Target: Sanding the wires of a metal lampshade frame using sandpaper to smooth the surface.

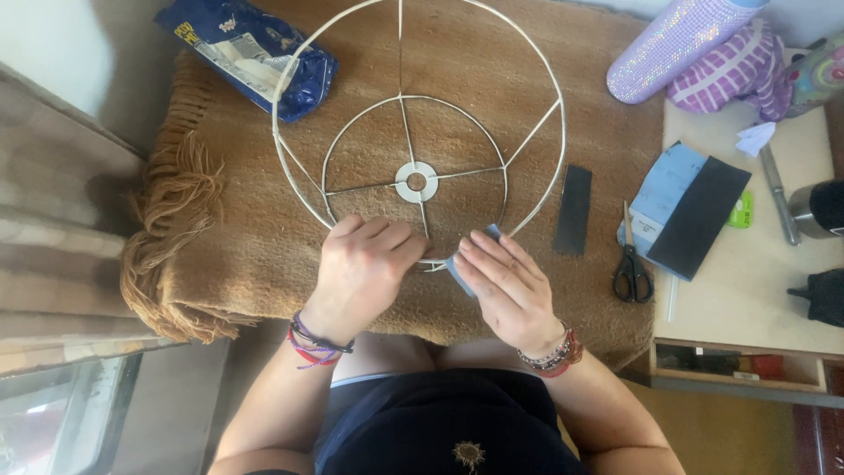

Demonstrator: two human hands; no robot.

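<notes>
So a white wire lampshade frame [413, 132] is laid flat on a brown fringed blanket [264, 255], and its near rim is right where both hands meet, close to the blanket's near edge. The left hand [365, 264] is curled over that rim, fingers together and pinched on the wire. The right hand [510, 286] is pressed against the same stretch of wire from the right side, fingers held flat and close together on a small blue piece of sandpaper [466, 264] that is folded against the rim. The wire runs left to right between the two hands at that spot, so the sandpaper sits just right of the left fingers, touching or nearly touching them. The right hand is the one nearer the paper; the frame's centre ring lies straight away from both hands, toward the far edge.

Counted: one frame, made of two rings joined by spokes. One dark strip [573, 211] is lying loose toward the blanket's right edge. One pair of scissors [631, 268] is seen at that edge, next to a stack of sandpaper sheets [686, 211] on the side table [747, 299]. One blue bag [255, 53] is lying at the blanket's far left corner, under the frame's rim.
</notes>
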